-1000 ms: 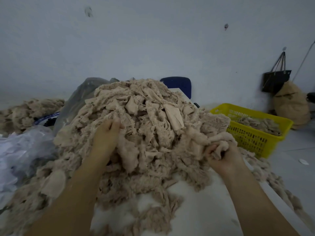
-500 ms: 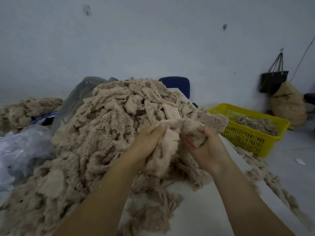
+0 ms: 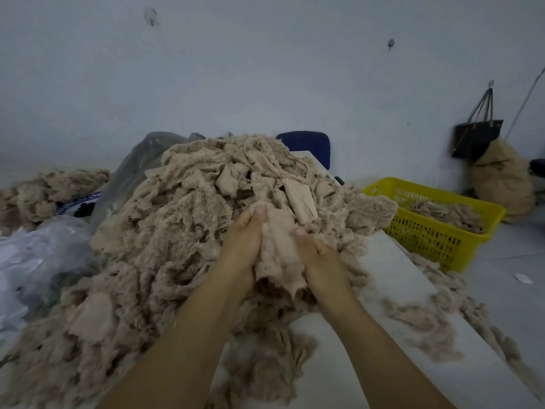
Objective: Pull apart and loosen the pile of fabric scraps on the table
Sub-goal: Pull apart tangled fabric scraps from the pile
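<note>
Now that the left hand [image 3: 244,242] and right hand [image 3: 323,258], well apart a second ago, grip one clump [image 3: 277,255] side by side at the near face of the pile [image 3: 191,219] on the table [image 3: 398,293], fingers curled into it, that clump appears ready to be pulled apart

the left grip [image 3: 244,240] and right grip [image 3: 321,258] meet at the centre, both holding one tan clump [image 3: 277,255] between them at the near right flank of the pile of fabric scraps [image 3: 177,231], which heaps over the white bench [image 3: 398,290]. a yellow basket [image 3: 427,240] holding more scraps sits toward 3 o'clock beside the bench. a black bag [image 3: 474,140] hangs on the wall at 2 o'clock, and crumpled clear plastic [image 3: 38,255] lies at 9 o'clock.
</note>
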A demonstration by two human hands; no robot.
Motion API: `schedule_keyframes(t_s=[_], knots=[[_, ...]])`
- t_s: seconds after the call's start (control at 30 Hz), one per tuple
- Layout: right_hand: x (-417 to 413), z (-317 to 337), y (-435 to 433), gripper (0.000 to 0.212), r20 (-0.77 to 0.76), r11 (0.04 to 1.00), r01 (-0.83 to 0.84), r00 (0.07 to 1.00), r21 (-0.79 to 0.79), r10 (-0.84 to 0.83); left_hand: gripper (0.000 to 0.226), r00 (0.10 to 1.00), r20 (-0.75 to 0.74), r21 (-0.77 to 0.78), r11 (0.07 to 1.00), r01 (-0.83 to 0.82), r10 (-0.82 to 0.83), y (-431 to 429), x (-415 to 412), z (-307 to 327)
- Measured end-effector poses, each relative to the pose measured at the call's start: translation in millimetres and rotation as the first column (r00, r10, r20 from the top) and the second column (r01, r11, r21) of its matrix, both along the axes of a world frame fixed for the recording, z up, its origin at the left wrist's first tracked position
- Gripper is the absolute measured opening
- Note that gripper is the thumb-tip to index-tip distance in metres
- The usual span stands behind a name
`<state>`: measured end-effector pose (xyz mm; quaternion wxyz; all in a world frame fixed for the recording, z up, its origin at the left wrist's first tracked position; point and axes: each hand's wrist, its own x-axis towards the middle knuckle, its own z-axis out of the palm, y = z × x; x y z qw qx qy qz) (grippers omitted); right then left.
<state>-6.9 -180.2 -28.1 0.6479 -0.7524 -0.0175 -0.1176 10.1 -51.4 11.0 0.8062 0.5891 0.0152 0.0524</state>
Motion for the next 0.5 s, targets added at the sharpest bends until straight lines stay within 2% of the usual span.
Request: schedule_keyframes(t_s=[0.07,0.13,0.23,0.33,0.4,0.5], knots=[[2.8,-3.8,-10.9,0.057,-0.079,0.993,0.076,0.994,0.085,-0.070,0.024,0.998,-0.040,-0.166,0.985,-0.048,0.042,12.4,2.5,8.6],[3.1,-5.5,-19.0,0.059,-0.126,0.985,0.097,0.989,0.140,-0.079,0.025,0.998,-0.064,-0.290,0.957,0.000,-0.020,18.1,3.1,14.3],[-0.8,-5.3,-6.2,0.054,-0.104,0.983,-0.133,0.984,0.129,0.147,0.029,0.992,-0.059,-0.243,0.965,0.098,-0.115,8.8,-0.3,13.6],[-4.7,-5.2,13.6,0.063,-0.035,0.923,-0.348,0.933,0.167,0.358,0.035,0.984,-0.044,-0.241,0.958,0.158,-0.173,-1.2,-6.5,11.6],[-4.9,-1.3,17.5,0.052,0.013,0.907,-0.363,0.929,0.213,0.369,0.038,0.978,-0.018,-0.236,0.951,0.199,-0.209,-0.9,-8.6,11.4],[-1.7,0.2,10.1,0.039,-0.043,0.955,-0.240,0.967,0.175,0.251,0.030,0.975,0.012,-0.237,0.947,0.217,-0.221,8.3,-5.5,14.3]])
